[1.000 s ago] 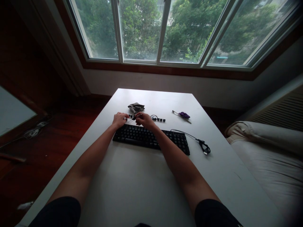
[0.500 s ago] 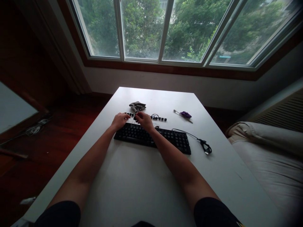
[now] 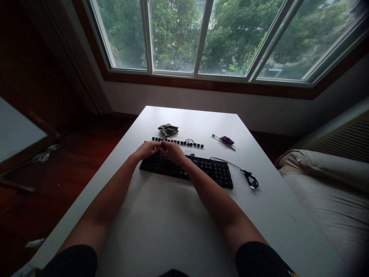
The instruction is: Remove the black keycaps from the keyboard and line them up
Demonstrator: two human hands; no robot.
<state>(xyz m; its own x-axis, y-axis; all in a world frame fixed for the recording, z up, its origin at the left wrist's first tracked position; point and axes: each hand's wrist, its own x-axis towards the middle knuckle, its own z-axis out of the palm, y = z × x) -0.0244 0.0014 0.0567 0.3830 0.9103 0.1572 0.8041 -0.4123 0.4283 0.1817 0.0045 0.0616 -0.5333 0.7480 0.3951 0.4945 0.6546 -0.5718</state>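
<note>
At the centre of the frame, just above its middle, the left hand (image 3: 149, 149) and the right hand (image 3: 172, 151) meet with fingertips close together over the upper left part of a black keyboard (image 3: 173, 169). Whether either one pinches something I cannot tell (the fingers hide the spot between them). The keyboard lies across the middle of the frame, tilted slightly down to the right, with the right forearm passing over it. Just above it runs a row of small black keycaps (image 3: 182, 143), partly hidden behind the hands, and a small wire loop (image 3: 189, 142) sits among them. Higher up, left of centre, lies a crumpled grey cloth (image 3: 168, 129); right of centre, a purple item (image 3: 227, 140) rests against a thin stick (image 3: 215, 135). The keyboard's bundled cable (image 3: 250, 178) lies to the right on the white table (image 3: 167, 219).
</note>
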